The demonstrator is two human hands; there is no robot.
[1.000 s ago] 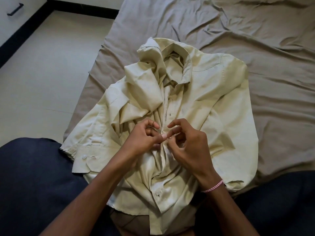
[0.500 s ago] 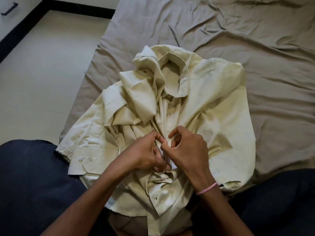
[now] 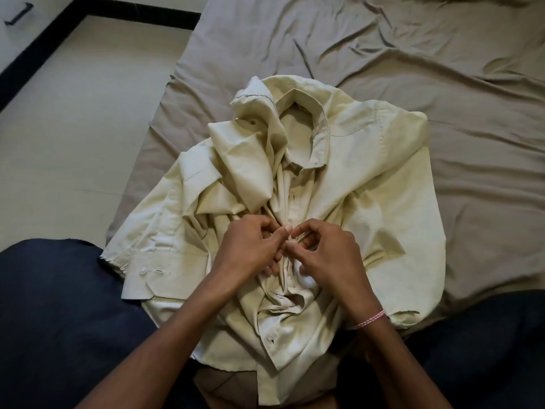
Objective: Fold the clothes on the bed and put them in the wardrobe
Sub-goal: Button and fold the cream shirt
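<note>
Both hands, left hand (image 3: 250, 249) and right hand (image 3: 327, 255), pinch shirt (image 3: 368, 172) placket mid-chest on bed (image 3: 442, 69). Step: buttoning before fold. Next: flatten shirt.

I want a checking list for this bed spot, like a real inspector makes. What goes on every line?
Surface: bed sheet, grey-brown and wrinkled.
Job's things: one cream shirt, rumpled, collar pointing away from the person, not folded yet.
Clutter: nothing seen.
Hands: left hand and right hand both pinch the shirt's front edge near its middle; a pink-and-white wristband is on the right wrist.
Cables: nothing seen.
Surroundings: pale floor left of the bed, black skirting, a dark handle at top left, dark blue legs below.
</note>
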